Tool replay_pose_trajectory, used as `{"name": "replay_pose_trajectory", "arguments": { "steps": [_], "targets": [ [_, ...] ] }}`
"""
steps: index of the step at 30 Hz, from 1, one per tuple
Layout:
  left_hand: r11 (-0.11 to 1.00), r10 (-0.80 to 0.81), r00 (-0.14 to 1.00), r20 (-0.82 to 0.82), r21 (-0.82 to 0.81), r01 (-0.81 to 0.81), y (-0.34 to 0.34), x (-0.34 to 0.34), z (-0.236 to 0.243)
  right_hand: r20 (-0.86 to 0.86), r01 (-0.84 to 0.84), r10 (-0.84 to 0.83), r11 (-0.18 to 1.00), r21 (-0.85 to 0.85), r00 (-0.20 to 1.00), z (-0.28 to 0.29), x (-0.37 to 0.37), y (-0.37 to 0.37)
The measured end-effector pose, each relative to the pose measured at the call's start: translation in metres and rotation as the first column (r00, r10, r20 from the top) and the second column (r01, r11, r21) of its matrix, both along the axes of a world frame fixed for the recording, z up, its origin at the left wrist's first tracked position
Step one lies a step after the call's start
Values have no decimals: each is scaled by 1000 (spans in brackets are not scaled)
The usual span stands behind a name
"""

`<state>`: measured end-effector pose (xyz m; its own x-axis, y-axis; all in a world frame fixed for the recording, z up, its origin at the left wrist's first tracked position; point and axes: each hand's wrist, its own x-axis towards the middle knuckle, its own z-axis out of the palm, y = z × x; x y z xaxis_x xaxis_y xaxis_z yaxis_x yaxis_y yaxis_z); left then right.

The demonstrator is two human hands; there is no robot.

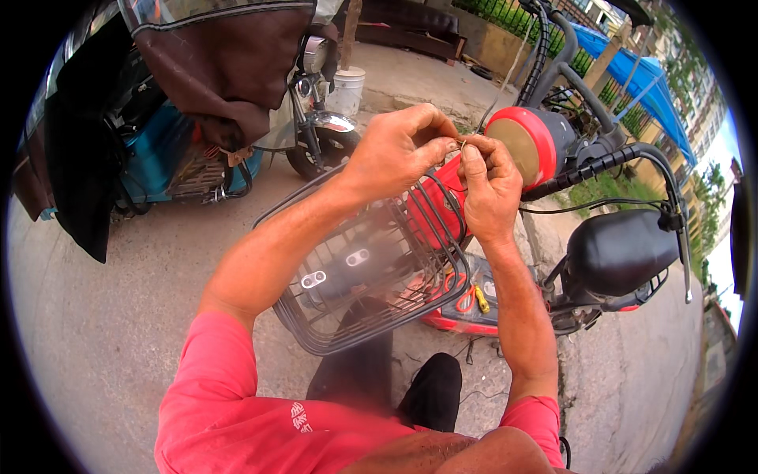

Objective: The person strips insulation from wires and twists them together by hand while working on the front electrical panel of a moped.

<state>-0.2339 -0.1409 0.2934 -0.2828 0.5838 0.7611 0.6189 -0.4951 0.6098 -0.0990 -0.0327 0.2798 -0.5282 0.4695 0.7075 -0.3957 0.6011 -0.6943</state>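
My left hand (pixel 399 150) and my right hand (pixel 491 182) meet at the fingertips in front of a red scooter (pixel 426 213). Both are closed, thumb against fingers, pinching what looks like a thin wire (pixel 463 145) between them. Its ends are mostly hidden by the fingers. Just to the right of the hands is a round, red-rimmed part with a tan face (pixel 515 146). Beneath my forearms sits a black wire basket (pixel 367 341) with a clear, cloudy sheet inside.
A yellow-handled tool (pixel 482 299) and an orange-handled tool (pixel 452 286) lie on the scooter's footboard. Handlebars (pixel 600 162) and a black seat (pixel 624 251) stand at right. A blue three-wheeler (pixel 150 154) with a brown cover is at left, near a white bucket (pixel 346 91).
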Motion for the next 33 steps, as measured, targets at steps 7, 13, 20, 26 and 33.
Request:
{"name": "replay_pose_trajectory", "arguments": {
  "steps": [7, 13, 20, 26, 33],
  "targets": [
    [998, 47, 997, -68, 49, -44, 1, -1, 0, 32, -2, 3, 1000, -17, 999, 3, 3, 2],
    [990, 82, 989, -124, 126, -66, 2, -3, -2, 92, 38, -35, 999, -23, 995, 12, 4, -3],
    [953, 152, 956, -250, 294, -75, 5, -3, -2, 187, 57, -48, 997, -44, 981, 22, 7, -4],
    [929, 272, 821, -502, 360, -87, 8, -16, -3, 244, 68, -52, 996, -55, 968, 28, 7, -6],
    [953, 239, 865, -441, 279, -120, 3, -12, -2, 270, 83, -67, 996, -46, 960, 25, 8, -2]
  ]
}}
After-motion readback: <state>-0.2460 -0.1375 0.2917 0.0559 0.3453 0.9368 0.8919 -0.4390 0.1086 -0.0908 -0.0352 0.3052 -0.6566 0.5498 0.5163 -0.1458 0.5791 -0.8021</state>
